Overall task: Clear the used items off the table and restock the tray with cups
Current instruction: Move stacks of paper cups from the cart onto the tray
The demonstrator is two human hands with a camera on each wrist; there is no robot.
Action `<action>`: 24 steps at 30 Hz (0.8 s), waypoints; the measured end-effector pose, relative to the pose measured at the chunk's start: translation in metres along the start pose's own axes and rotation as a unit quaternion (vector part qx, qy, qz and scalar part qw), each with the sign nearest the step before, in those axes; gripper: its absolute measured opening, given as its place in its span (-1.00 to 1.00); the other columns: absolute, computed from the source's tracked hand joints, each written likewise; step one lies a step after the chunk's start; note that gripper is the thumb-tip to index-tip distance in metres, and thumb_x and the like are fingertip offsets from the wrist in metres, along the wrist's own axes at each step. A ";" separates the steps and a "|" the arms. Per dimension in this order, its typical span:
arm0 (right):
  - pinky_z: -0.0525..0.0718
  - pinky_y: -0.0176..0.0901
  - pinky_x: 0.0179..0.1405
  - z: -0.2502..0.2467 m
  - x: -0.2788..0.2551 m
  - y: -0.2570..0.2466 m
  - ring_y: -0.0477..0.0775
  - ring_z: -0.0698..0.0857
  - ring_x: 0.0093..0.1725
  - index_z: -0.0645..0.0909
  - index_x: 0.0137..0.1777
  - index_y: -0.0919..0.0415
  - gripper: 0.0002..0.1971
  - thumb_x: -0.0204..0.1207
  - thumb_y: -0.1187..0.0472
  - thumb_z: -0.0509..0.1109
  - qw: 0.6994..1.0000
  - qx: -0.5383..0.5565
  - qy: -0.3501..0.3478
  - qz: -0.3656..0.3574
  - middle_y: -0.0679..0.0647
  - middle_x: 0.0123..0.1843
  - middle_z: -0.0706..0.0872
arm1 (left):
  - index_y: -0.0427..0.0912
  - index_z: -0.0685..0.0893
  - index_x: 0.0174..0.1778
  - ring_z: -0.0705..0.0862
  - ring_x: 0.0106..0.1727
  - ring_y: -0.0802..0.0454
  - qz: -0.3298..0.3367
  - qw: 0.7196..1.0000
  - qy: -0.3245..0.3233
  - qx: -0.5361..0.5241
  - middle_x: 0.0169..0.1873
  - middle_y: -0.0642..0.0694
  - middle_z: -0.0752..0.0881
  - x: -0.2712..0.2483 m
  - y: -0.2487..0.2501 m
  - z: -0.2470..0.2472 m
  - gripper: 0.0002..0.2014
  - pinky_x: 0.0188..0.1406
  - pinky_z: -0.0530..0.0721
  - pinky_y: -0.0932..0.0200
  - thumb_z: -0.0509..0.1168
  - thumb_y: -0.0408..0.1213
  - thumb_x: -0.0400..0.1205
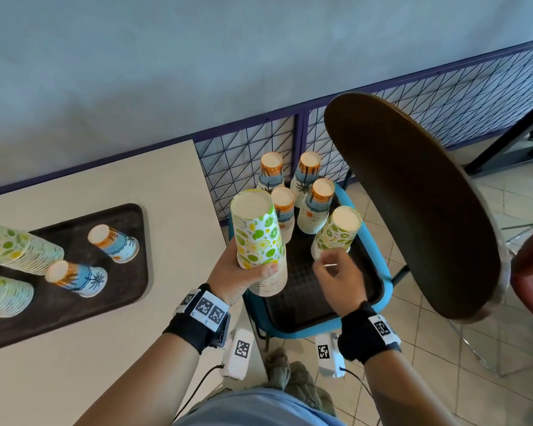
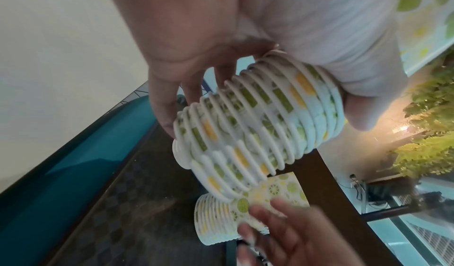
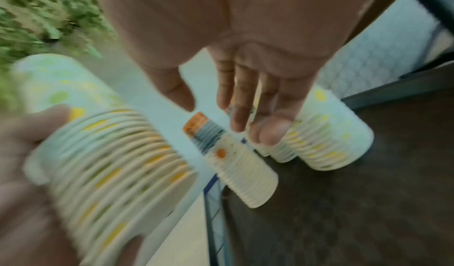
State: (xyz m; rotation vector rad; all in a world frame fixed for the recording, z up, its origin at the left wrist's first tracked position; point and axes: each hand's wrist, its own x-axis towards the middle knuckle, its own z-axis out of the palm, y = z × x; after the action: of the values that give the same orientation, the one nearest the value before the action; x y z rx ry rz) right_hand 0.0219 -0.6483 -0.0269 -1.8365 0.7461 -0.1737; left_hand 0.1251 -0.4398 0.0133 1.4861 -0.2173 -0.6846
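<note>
The table (image 1: 105, 348) carries a dark tray (image 1: 111, 290) with upturned cups, well left of the left fingers. A second tray (image 1: 314, 290) on a blue chair (image 1: 379, 253) lies under both hands. The left hand (image 1: 243, 275) grips a lime-print cup stack (image 1: 259, 238), fingers curled round its rims. The right hand (image 1: 339, 275) hangs relaxed, fingers loosely bent, holding nothing, fingertips just beside a smaller lime-print stack (image 1: 336, 232).

Head view looks steeply down from above, wide, over table (image 1: 74, 364) and chair tray (image 1: 305, 290). Both wrist views sit close behind the fingers, facing that tray. All three share the lime stack (image 1: 257, 229) (image 2: 258, 122) (image 3: 110, 163).
</note>
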 end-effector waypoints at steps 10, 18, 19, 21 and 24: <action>0.47 0.34 0.61 0.001 0.083 0.036 0.19 0.44 0.63 0.14 0.67 -0.23 0.17 0.10 -0.24 0.76 0.991 0.044 0.086 0.089 0.03 0.64 0.40 | -0.19 0.62 0.46 0.85 0.23 0.03 0.007 0.999 0.021 -0.025 0.20 -0.05 0.88 -0.007 0.014 -0.001 -0.23 0.01 0.83 0.16 0.64 -0.18 0.28; 0.57 0.14 0.53 0.016 0.096 0.051 0.20 0.62 0.50 0.32 0.63 -0.11 0.01 0.20 -0.16 0.75 0.993 0.007 0.067 0.093 0.01 0.54 0.63 | -0.15 0.65 0.41 0.86 0.21 0.07 0.004 0.999 0.036 -0.028 0.17 0.02 0.89 -0.010 0.017 -0.007 -0.31 0.00 0.82 0.20 0.64 -0.25 0.32; 0.59 0.16 0.51 0.016 0.096 0.050 0.21 0.64 0.48 0.33 0.61 -0.13 0.01 0.17 -0.17 0.74 0.994 -0.003 0.074 0.085 0.02 0.51 0.64 | -0.12 0.65 0.39 0.86 0.19 0.09 0.002 0.999 0.037 -0.027 0.15 0.04 0.89 -0.010 0.017 -0.008 -0.35 -0.01 0.82 0.20 0.64 -0.31 0.35; 0.61 0.17 0.48 0.016 0.095 0.045 0.25 0.65 0.42 0.33 0.58 -0.17 0.00 0.14 -0.17 0.72 0.994 -0.035 0.082 0.071 0.09 0.48 0.62 | -0.10 0.66 0.36 0.87 0.16 0.13 0.003 0.999 0.038 -0.026 0.11 0.08 0.90 -0.009 0.016 -0.010 -0.43 -0.04 0.82 0.22 0.57 -0.42 0.41; 0.53 0.14 0.49 0.015 0.088 0.040 0.29 0.58 0.41 0.28 0.65 -0.11 0.01 0.21 -0.04 0.73 0.992 -0.073 0.072 0.073 0.21 0.49 0.48 | -0.08 0.66 0.35 0.87 0.14 0.16 0.005 0.999 0.043 -0.028 0.10 0.10 0.90 -0.009 0.016 -0.012 -0.45 -0.04 0.82 0.23 0.53 -0.41 0.42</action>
State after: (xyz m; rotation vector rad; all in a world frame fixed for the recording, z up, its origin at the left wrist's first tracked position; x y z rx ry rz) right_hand 0.0823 -0.6943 -0.0886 -1.9133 1.0133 -0.1604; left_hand 0.1289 -0.4257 0.0300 1.4559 -0.1392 -0.6130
